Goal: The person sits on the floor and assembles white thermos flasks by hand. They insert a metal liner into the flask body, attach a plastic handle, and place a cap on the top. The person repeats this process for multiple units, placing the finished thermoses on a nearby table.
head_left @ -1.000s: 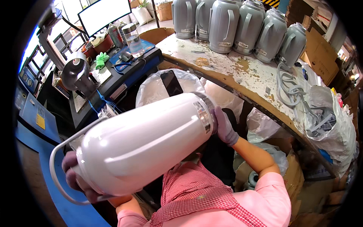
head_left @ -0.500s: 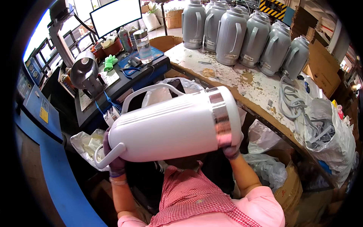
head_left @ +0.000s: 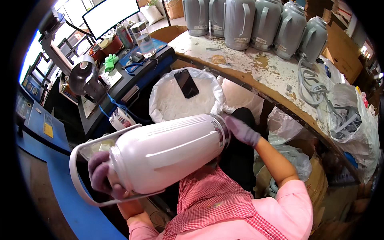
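A pale, glossy vacuum flask (head_left: 172, 154) lies slantwise above my lap, its right end higher than its left. Around its left end my left hand (head_left: 105, 176), in a purple-grey glove, is closed with bent fingers. A long pale carrying handle (head_left: 75, 168) loops out past that hand. At the flask's right end, which has a narrow shiny band and a small label, my gloved right hand (head_left: 245, 133) lies with fingers stretched out against the rim. Its fingertips are partly hidden behind the flask's edge.
Several grey flasks (head_left: 240, 24) stand on the worn white table (head_left: 240, 64), with loose grey handles (head_left: 310, 88) at its right. A phone (head_left: 187, 84) rests on a bag-lined bin (head_left: 158, 106). To the left are a dark bench (head_left: 128, 86) and blue machine (head_left: 60, 180).
The flask has swung down and left, and its long handle now loops round the left end. My right hand has moved up along the right end, its fingers straightened. The bin and phone have come into view.
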### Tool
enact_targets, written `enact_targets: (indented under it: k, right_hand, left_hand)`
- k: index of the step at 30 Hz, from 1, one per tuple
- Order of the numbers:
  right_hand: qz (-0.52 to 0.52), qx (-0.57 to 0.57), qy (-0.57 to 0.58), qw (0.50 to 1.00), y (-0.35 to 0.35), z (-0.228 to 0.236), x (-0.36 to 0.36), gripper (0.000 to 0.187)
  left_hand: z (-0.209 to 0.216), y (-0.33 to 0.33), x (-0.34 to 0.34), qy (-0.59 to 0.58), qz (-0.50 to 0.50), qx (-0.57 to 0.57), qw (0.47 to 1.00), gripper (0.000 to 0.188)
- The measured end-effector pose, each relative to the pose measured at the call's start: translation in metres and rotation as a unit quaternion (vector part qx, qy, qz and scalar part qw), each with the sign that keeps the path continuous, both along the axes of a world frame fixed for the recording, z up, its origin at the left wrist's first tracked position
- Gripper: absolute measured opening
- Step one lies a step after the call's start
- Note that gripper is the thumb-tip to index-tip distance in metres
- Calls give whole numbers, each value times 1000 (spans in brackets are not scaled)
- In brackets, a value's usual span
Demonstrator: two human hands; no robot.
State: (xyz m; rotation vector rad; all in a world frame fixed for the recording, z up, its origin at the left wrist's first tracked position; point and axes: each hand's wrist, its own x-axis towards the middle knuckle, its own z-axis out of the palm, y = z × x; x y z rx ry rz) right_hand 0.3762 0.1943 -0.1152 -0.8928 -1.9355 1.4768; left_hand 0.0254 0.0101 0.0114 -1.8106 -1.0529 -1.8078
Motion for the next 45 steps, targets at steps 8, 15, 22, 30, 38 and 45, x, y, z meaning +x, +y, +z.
enact_targets:
  k: [8,15,22,30,38,45]
  right_hand:
    - [229,62,226,945,-57,86,-13,27]
    - [-184,-197,388,882,-56,50,28,53]
    - [-541,3,426,725,5,114,58,44]
    - [-578,470,99,659,192,71,200,29]
    - [-550,518,-151,637,269,58,207,33]
    - [-450,323,-231,800,252,39,241,65]
  left_hand:
    - [6,32,8,-307,-307,-115,894,66]
    - [-67,49,5,-93,150,-288,941,93]
    - [-53,53,113,142,-337,-438,821,120]
    - [-62,51,71,-272,-246,-383,848,90]
    - [-92,35,41,-353,-93,-417,832,68]
    - [-85,60,59,-357,-122,-427,822,64]
